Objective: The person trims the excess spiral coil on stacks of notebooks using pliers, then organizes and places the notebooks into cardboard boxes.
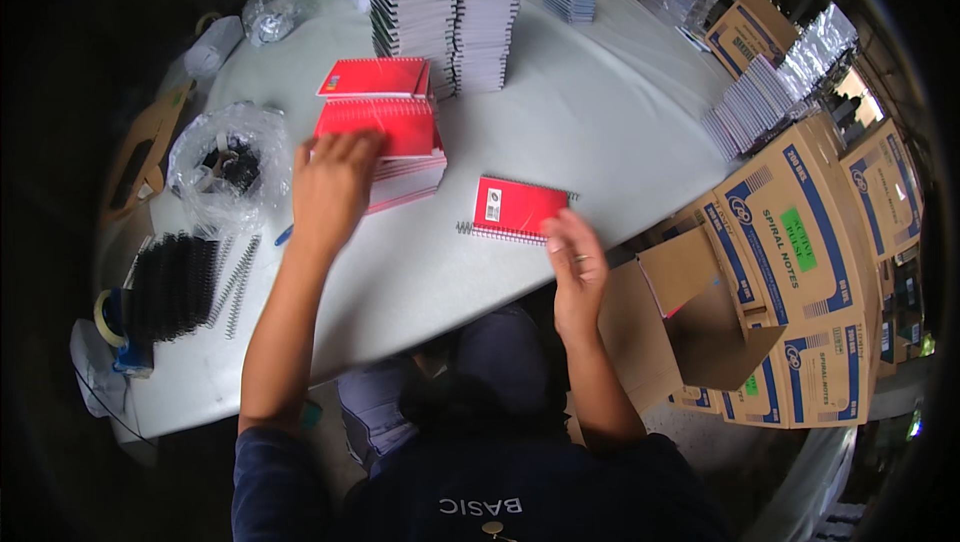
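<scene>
A stack of red spiral notebooks (405, 122) stands on the table in front of me, left of the middle. My left hand (338, 177) reaches over its near left side, fingers bent over a red cover; the thumb is hidden. Nearer the table's front edge, a red spiral notebook (520, 204) lies flat with a white label on it. Dark coil ends stick out at its left and right. At its right end is my right hand (576, 260), fingers loosely apart beside the notebook's corner; a ring shows on one finger.
Tall stacks of spiral notebooks (485, 27) rise behind the red pile. At left are a clear plastic bag (235, 167), black wire coils (175, 282) and a tape roll (105, 317). An open carton (640, 317) stands right of my knees, beside stacked cartons (790, 232).
</scene>
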`<state>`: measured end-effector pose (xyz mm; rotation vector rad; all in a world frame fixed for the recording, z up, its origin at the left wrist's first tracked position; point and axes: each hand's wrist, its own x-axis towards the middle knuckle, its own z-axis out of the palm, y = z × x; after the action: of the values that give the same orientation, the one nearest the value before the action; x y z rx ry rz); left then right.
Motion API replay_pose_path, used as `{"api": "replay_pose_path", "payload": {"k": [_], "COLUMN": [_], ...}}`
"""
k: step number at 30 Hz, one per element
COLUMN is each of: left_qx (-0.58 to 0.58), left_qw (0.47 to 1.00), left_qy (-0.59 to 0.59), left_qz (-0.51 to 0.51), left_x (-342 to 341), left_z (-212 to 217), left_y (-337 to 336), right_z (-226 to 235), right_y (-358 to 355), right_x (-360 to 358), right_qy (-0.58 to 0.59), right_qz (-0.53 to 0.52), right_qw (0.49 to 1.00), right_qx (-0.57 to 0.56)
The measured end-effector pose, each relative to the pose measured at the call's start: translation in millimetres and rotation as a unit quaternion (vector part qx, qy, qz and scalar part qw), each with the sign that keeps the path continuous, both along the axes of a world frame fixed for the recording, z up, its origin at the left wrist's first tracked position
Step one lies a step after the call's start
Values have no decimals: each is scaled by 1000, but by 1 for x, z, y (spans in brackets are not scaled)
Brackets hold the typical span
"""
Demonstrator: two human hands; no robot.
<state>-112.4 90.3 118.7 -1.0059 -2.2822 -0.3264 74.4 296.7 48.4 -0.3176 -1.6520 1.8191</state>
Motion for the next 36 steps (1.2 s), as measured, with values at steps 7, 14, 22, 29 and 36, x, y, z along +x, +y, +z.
{"api": "replay_pose_path", "payload": {"k": [7,14,22,29,36], "left_qx": [-34,258,-57,308,169], "left_qw": [977,818,919,810,821], "left_qy": [-93,-513,-123,-498,-544], "left_qz": [-188,-21,370,32,-18], "left_x": [138,114,28,58,83], "left_z": [-16,-97,-91,-61,-47], "left_y": [-31,-66,-178,-151,-106], "right_z": [12,-15,-28,-33,-32], "right_y": [-41,-62,-62,-60,-61], "right_x": [-19,-45,-48,-51,-50], "right_qy": [-117,-89,-81,-28,-59], "right_qz": [372,426,415,379,377], "right_qw": [850,898,905,919,920], "right_qx": [-354,59,52,101,94]}}
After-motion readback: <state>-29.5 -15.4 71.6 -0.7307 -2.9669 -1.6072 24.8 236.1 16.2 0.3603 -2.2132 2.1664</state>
